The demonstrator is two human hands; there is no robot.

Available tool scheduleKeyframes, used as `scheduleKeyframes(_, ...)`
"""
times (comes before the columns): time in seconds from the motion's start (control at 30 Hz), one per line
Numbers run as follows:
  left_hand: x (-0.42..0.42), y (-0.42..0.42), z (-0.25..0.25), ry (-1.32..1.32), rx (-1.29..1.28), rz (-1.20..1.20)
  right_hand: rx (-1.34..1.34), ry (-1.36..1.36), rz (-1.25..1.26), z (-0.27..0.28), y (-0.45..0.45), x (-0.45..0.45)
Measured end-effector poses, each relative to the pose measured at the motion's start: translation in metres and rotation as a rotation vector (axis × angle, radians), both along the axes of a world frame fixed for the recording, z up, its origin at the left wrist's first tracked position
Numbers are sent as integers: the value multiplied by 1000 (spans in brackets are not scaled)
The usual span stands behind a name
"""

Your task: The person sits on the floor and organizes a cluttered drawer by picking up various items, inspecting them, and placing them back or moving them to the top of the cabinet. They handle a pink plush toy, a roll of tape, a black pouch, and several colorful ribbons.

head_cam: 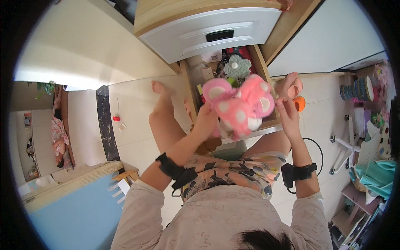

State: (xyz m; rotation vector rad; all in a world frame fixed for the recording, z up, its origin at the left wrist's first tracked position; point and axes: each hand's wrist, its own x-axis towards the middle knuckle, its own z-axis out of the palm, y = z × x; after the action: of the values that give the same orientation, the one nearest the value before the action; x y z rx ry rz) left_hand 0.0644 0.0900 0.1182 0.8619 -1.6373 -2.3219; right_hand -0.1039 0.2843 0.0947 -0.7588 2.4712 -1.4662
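My left hand (204, 122) grips the left side of a pink plush item (234, 111) with white polka dots and round, pale-centred ears. It looks like a bow headband and is slightly blurred. My right hand (287, 114) is at its right edge, thumb and fingertips close together by one ear. Whether they pinch the plush or only touch near it is unclear. Both hands are over an open wooden drawer (258, 56) between my legs. Behind the plush, a grey-green flower-shaped fluffy thing (238, 66) lies among other small items, partly hidden.
Above the drawer is a closed white drawer front (187, 37) with a black handle (219, 35). Orange slippers (299, 103) are right of it. A chair base (347, 148) stands farther right. A red artificial rose (116, 118) lies on the floor; a person (59, 137) reclines far left.
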Motion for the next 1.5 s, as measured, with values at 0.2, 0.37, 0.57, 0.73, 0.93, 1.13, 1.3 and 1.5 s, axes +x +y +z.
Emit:
scheduleKeyframes(0.2, -60, -51, -55, 42, 207, -2, 297, 328, 155, -14, -2, 19)
scheduleKeyframes(0.37, -90, -63, -73, -95, -19, 33, 315, 422, 207, -16, -5, 21)
scheduleKeyframes(0.57, -73, -64, -81, -79, -1011, 39, 350, 400, 202, -18, -5, 22)
scheduleKeyframes(0.73, -53, -46, -62, -5, -1228, -313, 332, 415, 189, -19, -7, 19)
scheduleKeyframes(0.93, -29, -51, -48, -96, -905, -345, 339, 415, 160, -15, -17, 17)
scheduleKeyframes(1.13, 32, -61, -1, -293, -567, -223, 306, 424, 157, -19, -21, 12)
scheduleKeyframes(1.3, 85, -55, -18, -105, -964, -266, 311, 443, 178, -17, -29, 6)
scheduleKeyframes(1.5, 96, -32, -29, -162, -1311, -346, 115, 637, 200, -7, -44, -5)
